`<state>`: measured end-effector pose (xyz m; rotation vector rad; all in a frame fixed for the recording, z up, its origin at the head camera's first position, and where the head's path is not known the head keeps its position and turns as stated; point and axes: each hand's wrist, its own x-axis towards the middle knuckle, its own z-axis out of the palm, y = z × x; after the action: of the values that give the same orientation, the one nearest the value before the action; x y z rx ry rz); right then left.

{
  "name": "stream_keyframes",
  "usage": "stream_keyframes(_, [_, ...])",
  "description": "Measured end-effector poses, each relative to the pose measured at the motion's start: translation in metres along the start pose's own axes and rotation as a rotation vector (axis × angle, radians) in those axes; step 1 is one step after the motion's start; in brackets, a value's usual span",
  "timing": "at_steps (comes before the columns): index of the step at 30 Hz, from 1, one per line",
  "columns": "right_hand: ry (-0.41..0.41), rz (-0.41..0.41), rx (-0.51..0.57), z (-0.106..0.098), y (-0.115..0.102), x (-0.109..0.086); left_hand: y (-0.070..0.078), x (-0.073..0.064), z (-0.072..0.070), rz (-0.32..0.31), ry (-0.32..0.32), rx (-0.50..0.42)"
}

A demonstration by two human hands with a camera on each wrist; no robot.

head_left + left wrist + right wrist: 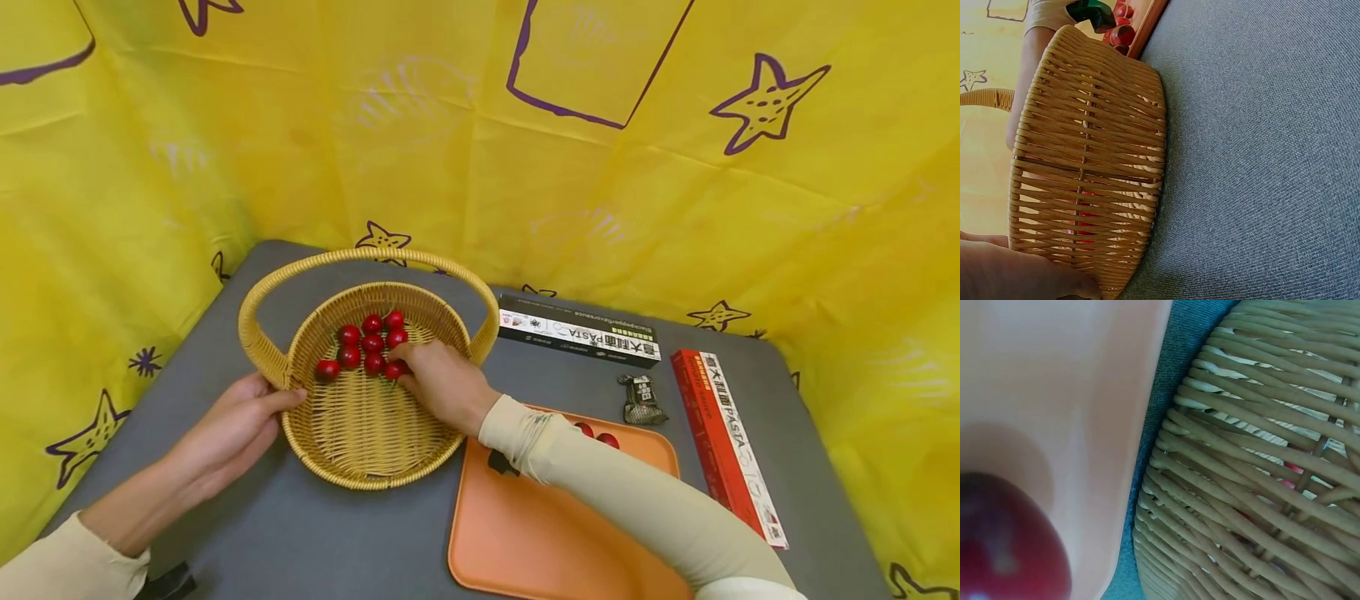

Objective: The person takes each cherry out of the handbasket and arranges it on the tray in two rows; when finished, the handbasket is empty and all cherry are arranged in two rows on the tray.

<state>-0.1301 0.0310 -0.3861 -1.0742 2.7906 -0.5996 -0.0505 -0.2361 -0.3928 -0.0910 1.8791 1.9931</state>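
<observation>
A round woven wicker basket [360,458] with a tall arched handle [360,254] stands on the table's left side. My left hand [232,429] grips its left rim, thumb over the edge; the left wrist view shows that hand [1019,272] against the basket's outer wall [1091,144]. Reaching over the right rim, my right hand [442,383] pinches a red cherry [393,370] inside the basket. Several other cherries [372,342] lie together toward the basket's back. The right wrist view does not show the right hand, only the weave [1254,475] and tray.
Right of the basket lies an orange tray [517,542], partly covered by my right sleeve, with cherries [607,440] on it. Behind it are a black pasta box [577,331] and a small dark packet [640,400]. A red pasta box [727,446] lies farther right.
</observation>
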Motion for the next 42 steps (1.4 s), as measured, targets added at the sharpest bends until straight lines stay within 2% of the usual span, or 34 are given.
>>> stream_keyframes(7, [-0.006,-0.031,0.055,-0.004,-0.001,-0.008,-0.006,0.0,-0.001,-0.013,-0.011,0.002])
stream_keyframes(12, [0.019,-0.083,0.073,-0.022,-0.006,-0.026,-0.012,-0.003,-0.004,-0.034,-0.005,-0.002])
stream_keyframes(17, [-0.016,-0.051,0.247,-0.052,-0.009,-0.068,-0.017,-0.006,-0.009,-0.043,0.001,0.007])
stream_keyframes(19, [0.002,-0.038,0.296,-0.062,-0.005,-0.087,-0.017,-0.006,-0.01,-0.039,0.002,0.014])
stream_keyframes(21, [0.063,-0.067,0.271,-0.072,0.004,-0.104,-0.017,-0.004,-0.01,-0.027,-0.006,0.017])
stream_keyframes(24, [0.18,-0.087,0.176,-0.086,0.022,-0.13,-0.016,-0.001,-0.009,-0.018,-0.013,0.017])
stream_keyframes(25, [0.215,-0.079,0.142,-0.091,0.028,-0.14,-0.015,0.0,-0.009,-0.017,-0.014,0.017])
stream_keyframes(31, [0.315,0.084,0.115,-0.107,0.067,-0.201,-0.015,0.005,-0.008,-0.002,-0.014,0.002])
stream_keyframes(37, [0.37,0.229,0.049,-0.1,0.097,-0.249,-0.017,0.005,-0.01,-0.002,-0.017,-0.011])
stream_keyframes(42, [0.386,0.259,-0.009,-0.086,0.114,-0.271,-0.017,0.005,-0.01,-0.006,-0.027,-0.02])
